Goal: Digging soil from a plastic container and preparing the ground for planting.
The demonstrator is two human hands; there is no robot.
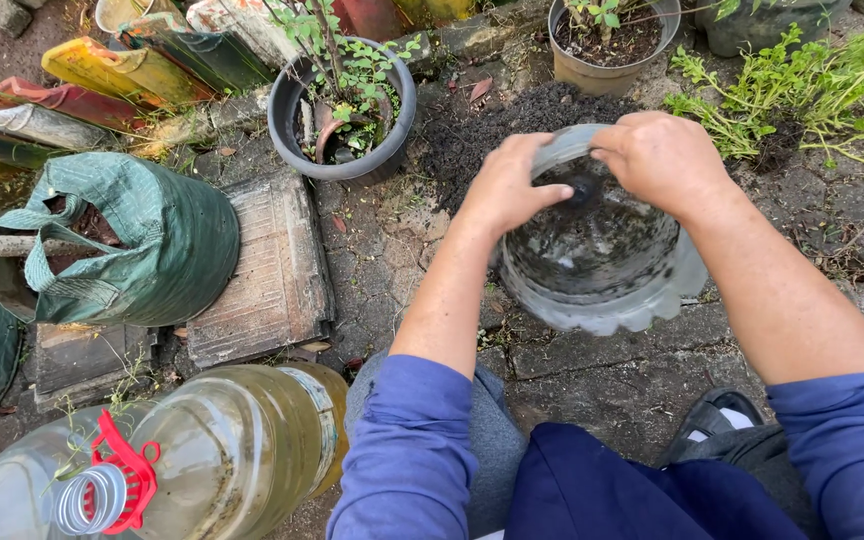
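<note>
I hold the cut plastic bottle base (602,262) over the paving, my left hand (508,187) clamped on its far-left rim, my right hand (658,158) gripping the far rim, only dirt smears inside, soil pile (512,125) beyond.

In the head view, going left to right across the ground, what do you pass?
Green grow bag → large clear bottle with a red handle → grey pot with a small plant → left hand → cut clear plastic container → right hand → leafy green plant.
</note>
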